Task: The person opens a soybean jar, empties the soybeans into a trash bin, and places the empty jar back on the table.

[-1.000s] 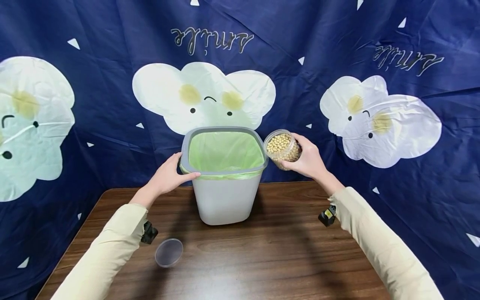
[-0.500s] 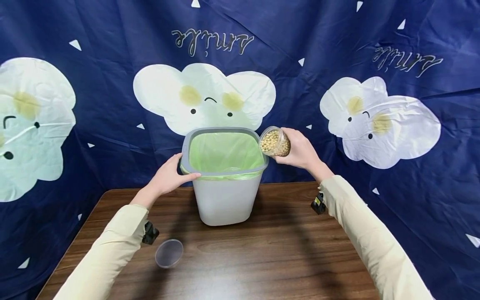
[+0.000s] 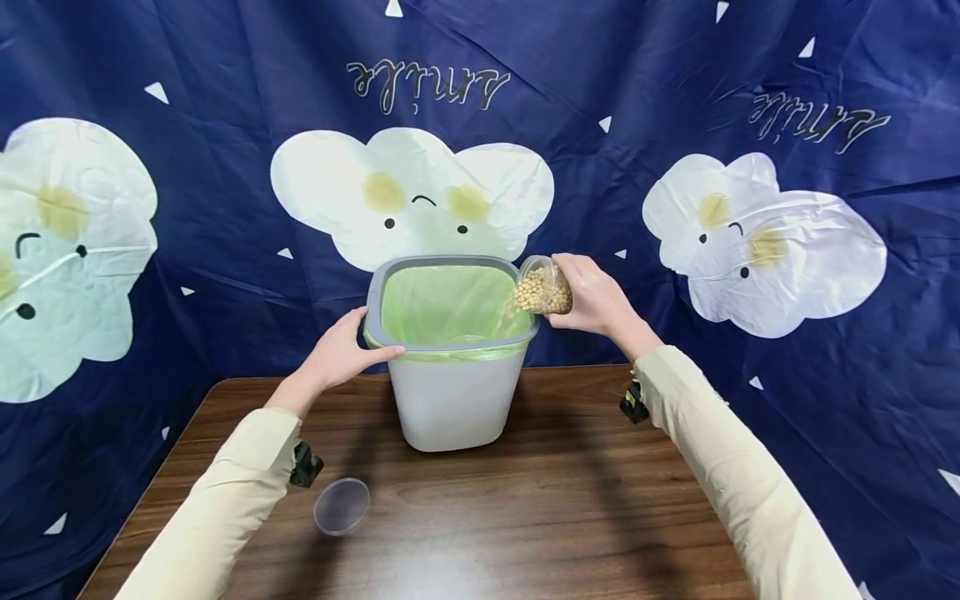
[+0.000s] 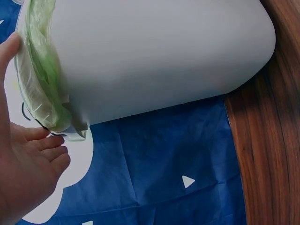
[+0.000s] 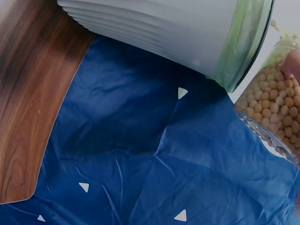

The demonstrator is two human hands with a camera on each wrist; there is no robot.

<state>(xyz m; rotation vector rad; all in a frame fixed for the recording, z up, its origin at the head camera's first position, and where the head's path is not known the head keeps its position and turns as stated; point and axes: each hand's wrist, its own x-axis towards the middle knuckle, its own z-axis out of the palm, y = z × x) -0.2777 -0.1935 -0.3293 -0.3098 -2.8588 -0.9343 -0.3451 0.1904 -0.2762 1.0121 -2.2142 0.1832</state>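
Observation:
My right hand [image 3: 592, 298] grips a clear plastic jar [image 5: 274, 136] of soybeans. The jar is tipped to the left at the right rim of a white trash can [image 3: 457, 404]. A stream of soybeans [image 3: 508, 312] falls from its mouth into the can, which has a grey rim and a light green bag lining it. At the can's front left corner my left hand [image 3: 337, 354] holds the rim, thumb along the front and fingers at the left side. In the left wrist view the fingers [image 4: 47, 147] touch the rim by the bunched green bag [image 4: 44, 70].
A round clear lid [image 3: 342, 506] lies on the brown wooden table [image 3: 480, 517], near the left forearm. Behind the table hangs a dark blue curtain [image 3: 600, 192] printed with white clouds. Small cameras are strapped at both wrists.
The right hand has moved left with the jar to the can's rim and tilted it further. Soybeans now pour out. The left hand stays on the rim.

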